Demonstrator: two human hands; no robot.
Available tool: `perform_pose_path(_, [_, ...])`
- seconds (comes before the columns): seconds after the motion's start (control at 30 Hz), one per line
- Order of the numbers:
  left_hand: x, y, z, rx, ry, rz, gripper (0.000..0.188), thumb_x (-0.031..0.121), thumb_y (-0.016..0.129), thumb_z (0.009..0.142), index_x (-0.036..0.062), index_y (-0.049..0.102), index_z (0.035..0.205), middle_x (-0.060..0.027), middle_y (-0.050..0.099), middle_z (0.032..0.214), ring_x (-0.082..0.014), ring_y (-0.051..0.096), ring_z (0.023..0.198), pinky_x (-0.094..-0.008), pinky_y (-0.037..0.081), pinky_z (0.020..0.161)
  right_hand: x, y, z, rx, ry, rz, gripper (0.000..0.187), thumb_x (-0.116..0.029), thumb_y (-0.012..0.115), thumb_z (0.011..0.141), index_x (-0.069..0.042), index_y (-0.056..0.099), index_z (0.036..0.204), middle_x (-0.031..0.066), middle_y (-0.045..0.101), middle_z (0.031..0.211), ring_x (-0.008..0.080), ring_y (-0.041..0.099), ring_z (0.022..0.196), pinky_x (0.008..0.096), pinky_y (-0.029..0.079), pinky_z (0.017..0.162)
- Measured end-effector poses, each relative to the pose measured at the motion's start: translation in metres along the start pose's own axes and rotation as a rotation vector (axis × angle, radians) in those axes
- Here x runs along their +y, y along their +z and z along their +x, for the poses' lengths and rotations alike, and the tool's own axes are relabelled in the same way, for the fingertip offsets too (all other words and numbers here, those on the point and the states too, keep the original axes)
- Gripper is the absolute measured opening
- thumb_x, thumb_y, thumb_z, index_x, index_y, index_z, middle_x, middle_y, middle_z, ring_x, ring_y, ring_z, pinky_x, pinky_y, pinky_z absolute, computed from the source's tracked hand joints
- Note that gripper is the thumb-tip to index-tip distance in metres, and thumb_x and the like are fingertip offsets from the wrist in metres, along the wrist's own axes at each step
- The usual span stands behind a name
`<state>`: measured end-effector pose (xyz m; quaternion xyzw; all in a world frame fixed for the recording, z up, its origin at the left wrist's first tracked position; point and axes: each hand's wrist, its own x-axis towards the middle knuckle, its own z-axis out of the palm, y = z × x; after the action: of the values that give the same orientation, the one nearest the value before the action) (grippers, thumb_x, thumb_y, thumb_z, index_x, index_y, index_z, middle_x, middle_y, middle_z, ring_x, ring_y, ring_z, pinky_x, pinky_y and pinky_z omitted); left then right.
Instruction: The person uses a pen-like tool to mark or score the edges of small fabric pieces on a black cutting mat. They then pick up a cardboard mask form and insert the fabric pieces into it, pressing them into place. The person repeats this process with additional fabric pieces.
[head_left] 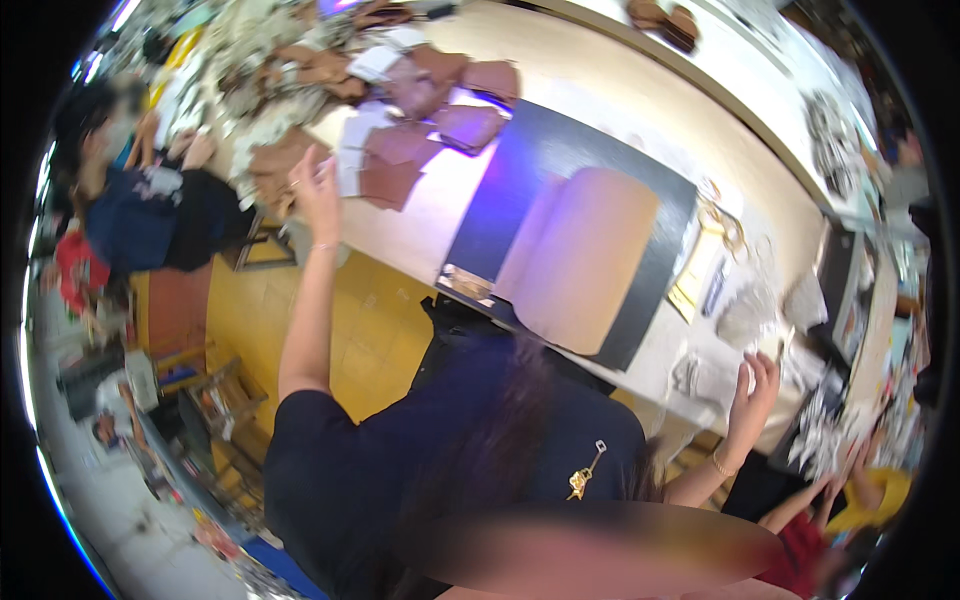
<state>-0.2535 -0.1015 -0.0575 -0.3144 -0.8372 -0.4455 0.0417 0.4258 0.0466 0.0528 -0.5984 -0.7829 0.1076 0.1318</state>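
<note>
My left hand (318, 200) is raised over the table's left side, beside a brown leather-like piece (283, 165). Its fingers are slightly bent and apart, and I see nothing held in them. On the right, my right hand (752, 405) is lifted near the table's front edge, close to crumpled clear plastic bags (748, 312). Its fingers are curled but apart; a small dark spot shows by the fingertips, too blurred to name. Between the hands, a large tan sheet (590, 260), curved or folded over, lies on a black board (655, 200). Neither hand touches it.
Brown and white cut pieces (405, 150) are heaped at the back left. Scissors (728, 228), a yellow-and-white packet (697, 265) and a blue tool (715, 287) lie right of the board. A raised shelf (740, 95) runs behind. A co-worker (150, 215) sits at left; others sit lower right.
</note>
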Motion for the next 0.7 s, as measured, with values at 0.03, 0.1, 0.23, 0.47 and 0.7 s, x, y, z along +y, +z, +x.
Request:
perform_pose_path(0.03, [-0.016,-0.004,0.002,-0.027,0.018,0.132,0.05,0.027,0.072,0.094,0.0007,0.058,0.134,-0.0187,0.057,0.125,-0.0293,0.056,0.116,-0.0384,0.045,0.102,0.0,-0.005,-0.006,-0.002,0.108,-0.016,0.02,-0.008,0.064,0.093,-0.006,0.071,0.112,0.0135,0.063,0.12,0.0319,0.058,0.113,0.0404,0.044,0.097])
perform_pose_path(0.1, [-0.04,-0.005,0.007,-0.129,0.008,0.135,0.056,0.03,0.076,0.09,-0.0009,0.058,0.133,-0.0171,0.06,0.125,-0.028,0.058,0.115,-0.0393,0.046,0.1,-0.001,-0.007,-0.013,0.017,0.155,-0.061,0.019,-0.004,0.065,0.091,-0.006,0.072,0.109,0.0136,0.064,0.113,0.0315,0.059,0.108,0.0394,0.045,0.096])
perform_pose_path(0.23, [-0.065,-0.001,0.026,-0.256,-0.132,0.124,0.064,0.027,0.085,0.082,-0.0017,0.056,0.131,-0.0159,0.064,0.114,-0.0221,0.064,0.097,-0.0328,0.054,0.084,-0.002,-0.008,-0.03,0.071,0.082,0.02,0.022,0.001,0.067,0.084,-0.008,0.075,0.102,0.0095,0.064,0.098,0.0292,0.06,0.094,0.039,0.047,0.087])
perform_pose_path(0.47, [-0.084,0.004,0.047,-0.293,-0.215,-0.123,0.035,0.02,0.087,0.08,-0.0007,0.063,0.096,-0.0051,0.064,0.091,-0.0128,0.058,0.076,-0.0262,0.049,0.068,-0.003,0.008,-0.053,-0.03,0.208,0.028,0.029,-0.009,0.074,0.081,-0.012,0.075,0.11,0.0043,0.065,0.108,0.0247,0.057,0.107,0.0384,0.045,0.094])
perform_pose_path(0.7, [-0.032,-0.03,0.039,-0.517,-0.332,-0.183,0.023,0.019,0.078,0.088,0.0051,0.06,0.083,-0.0014,0.063,0.082,-0.009,0.057,0.07,-0.0241,0.047,0.064,0.009,0.019,-0.055,-0.038,0.059,-0.077,0.031,-0.01,0.074,0.081,-0.013,0.074,0.111,0.0032,0.067,0.114,0.0241,0.059,0.111,0.0377,0.046,0.094])
